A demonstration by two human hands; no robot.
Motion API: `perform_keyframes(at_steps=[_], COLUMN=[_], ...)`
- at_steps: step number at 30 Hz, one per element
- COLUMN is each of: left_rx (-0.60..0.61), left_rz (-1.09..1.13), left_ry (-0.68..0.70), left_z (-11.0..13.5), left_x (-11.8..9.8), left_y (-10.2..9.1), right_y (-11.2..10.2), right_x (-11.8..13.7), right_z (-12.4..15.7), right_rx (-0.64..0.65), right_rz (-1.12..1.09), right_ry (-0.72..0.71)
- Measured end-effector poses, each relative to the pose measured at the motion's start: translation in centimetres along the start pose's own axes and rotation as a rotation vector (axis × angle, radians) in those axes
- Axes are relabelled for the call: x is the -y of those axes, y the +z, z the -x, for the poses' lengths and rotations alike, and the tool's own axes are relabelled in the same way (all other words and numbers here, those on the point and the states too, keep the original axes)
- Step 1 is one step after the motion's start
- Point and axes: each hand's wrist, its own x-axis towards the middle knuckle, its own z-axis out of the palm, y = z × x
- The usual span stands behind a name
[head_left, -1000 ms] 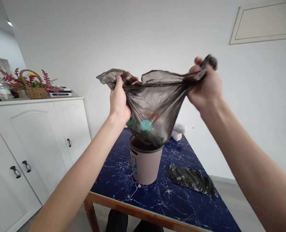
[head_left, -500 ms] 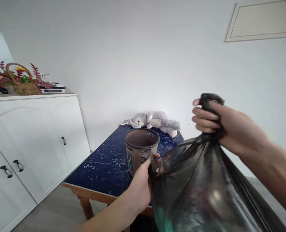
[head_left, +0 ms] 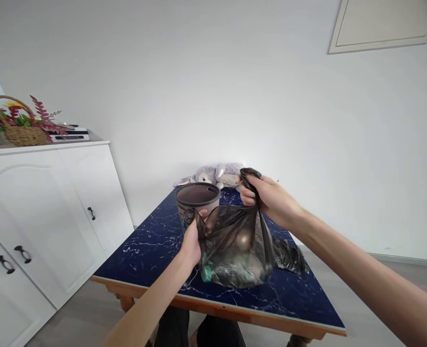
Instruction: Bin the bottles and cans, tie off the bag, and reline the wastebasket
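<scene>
Gripping the dark plastic bag (head_left: 235,265) on both sides, you have it over the near part of the blue marbled table (head_left: 141,255), its bulging lower part close to the near edge; whether its bottom rests on the surface or hangs just above cannot be told. Your left hand (head_left: 190,243) is closed on the bunched film at the bag's left side, thumb uppermost. Your right hand (head_left: 267,195) is higher, its fingers curled round a gathered loop at the bag's right, so the film stretches upward to it. Through the thin plastic you can see green shapes low down and a shiny rounded one further up; what they are is unclear. Just beyond your left hand stands the bin (head_left: 199,206), upright, with a dark rim, its lower right part hidden behind the bag. A grey plush toy (head_left: 229,180) lies on its side at the far end, partly behind the bin. To the right, a crumpled black sheet (head_left: 291,256) lies on the table, partly covered by your bag. Well apart on the left, a white cabinet (head_left: 83,193) carries a flower basket (head_left: 25,136).
</scene>
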Motion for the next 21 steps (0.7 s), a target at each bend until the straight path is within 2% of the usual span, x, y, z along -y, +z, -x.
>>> perform_keyframes(at_steps=[4, 7, 11, 15, 17, 21], left_rx=[-0.056, -0.018, 0.063, 0.114, 0.135, 0.163], left_rz=[0.099, 0.143, 0.172, 0.141, 0.001, -0.529], left_ry=[0.061, 0.129, 0.214, 0.244, 0.282, 0.455], left_z=[-1.3, -1.0, 0.1, 0.9, 1.5, 2.6], left_x=[-2.2, -3.8, -5.2, -5.3, -5.0, -3.7], left_y=[-0.9, -1.9, -2.5, -1.9, -1.2, 0.9], right_y=[-1.2, -2.5, -4.0, -3.6, -2.7, 0.1], right_x=[-1.7, -3.2, -5.6, -7.5, -7.8, -7.6], right_z=[-0.3, -0.3, -0.6, -1.3, -1.5, -1.4], right_rx=[-0.06, -0.106, -0.152, -0.192, -0.183, -0.078], right_rz=[-0.003, -0.082, -0.294, -0.37, -0.349, -0.295], right_ry=[0.032, 0.027, 0.042, 0.086, 0.093, 0.129])
